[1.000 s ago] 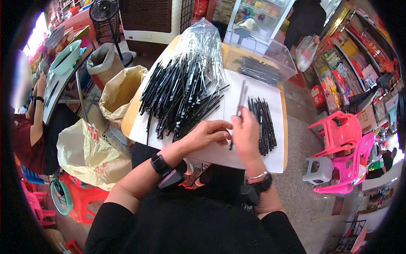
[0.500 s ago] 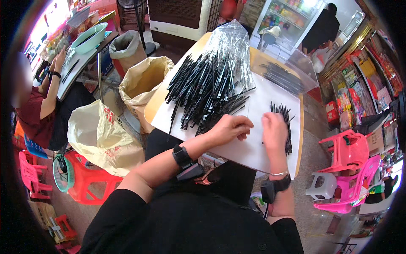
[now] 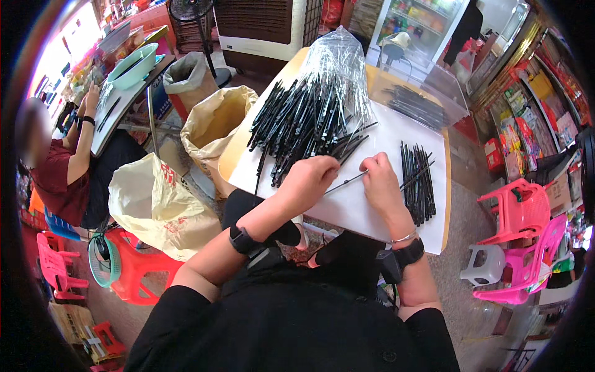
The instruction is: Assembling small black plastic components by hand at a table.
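Note:
A large heap of thin black rods (image 3: 297, 124) lies across the white-topped table (image 3: 353, 214), its far end inside a clear plastic bag (image 3: 338, 53). My right hand (image 3: 381, 183) is closed in a pinch on the end of a single thin black rod (image 3: 345, 183), which slants down toward my left hand. At the near edge of the heap, my left hand (image 3: 310, 183) has its fingers curled together; whatever they hold is hidden. To the right of my right hand, a smaller row of black rods (image 3: 418, 186) lies side by side, one crossing the others.
A clear plastic box (image 3: 421, 102) holding dark rods stands at the table's far right. Two open sacks (image 3: 220, 121) are left of the table. Pink chairs (image 3: 520, 211) and a grey stool (image 3: 480, 263) stand right. Another person (image 3: 62, 167) sits at a table on the left.
My right hand has moved left from the smaller row and now pinches a rod. My left hand has shifted slightly left and its fingers have drawn together. The view has shifted a little.

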{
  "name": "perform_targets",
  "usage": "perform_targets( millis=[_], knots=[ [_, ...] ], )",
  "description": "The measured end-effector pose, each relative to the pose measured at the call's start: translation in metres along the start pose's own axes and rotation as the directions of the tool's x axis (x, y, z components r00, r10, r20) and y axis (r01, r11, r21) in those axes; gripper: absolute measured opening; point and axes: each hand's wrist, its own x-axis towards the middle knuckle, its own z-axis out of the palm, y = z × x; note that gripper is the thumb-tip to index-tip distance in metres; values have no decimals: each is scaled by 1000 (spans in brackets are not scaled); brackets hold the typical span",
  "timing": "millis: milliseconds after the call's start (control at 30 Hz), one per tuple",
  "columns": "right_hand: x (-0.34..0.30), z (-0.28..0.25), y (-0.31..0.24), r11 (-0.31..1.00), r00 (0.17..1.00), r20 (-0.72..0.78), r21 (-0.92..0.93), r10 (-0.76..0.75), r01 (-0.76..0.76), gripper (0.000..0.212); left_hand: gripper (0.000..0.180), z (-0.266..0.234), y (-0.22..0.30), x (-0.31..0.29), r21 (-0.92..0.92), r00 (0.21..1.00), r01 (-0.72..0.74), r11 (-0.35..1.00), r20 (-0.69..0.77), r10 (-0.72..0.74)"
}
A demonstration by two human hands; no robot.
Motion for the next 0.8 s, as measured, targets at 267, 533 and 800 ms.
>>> perform_targets(
  millis=[267,533,800],
  knots=[
    [-18,-9,-6,902,933,37,-270,358,-336,19,15,14,11,-8,502,948,23,864,264,-179],
    [-20,-16,-3,838,909,-39,-372,415,-399,18,16,14,13,-12,523,928,45,851,294,-230],
    [-38,-34,16,815,900,-120,-387,420,-432,19,17,7,14,-7,311,963,138,940,180,-201]
  ],
)
